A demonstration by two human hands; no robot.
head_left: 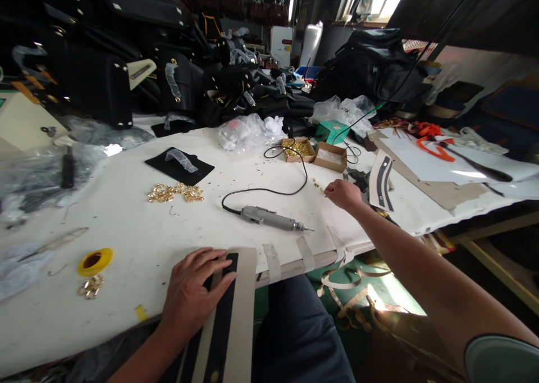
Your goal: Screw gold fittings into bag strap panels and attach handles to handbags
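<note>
Electric screwdriver [273, 219] near table edge [290, 270]
Left hand [191, 293], edge side, fingers spread on black strap [223, 324]; right hand [343, 195], gap beyond bit, curled, contents unclear.

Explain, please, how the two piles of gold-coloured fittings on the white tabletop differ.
The large pile spreads wide, while the small pile is compact. The large pile lies beside the black panel; the small pile lies by the yellow roll. Both are gold-coloured and shiny.
</note>
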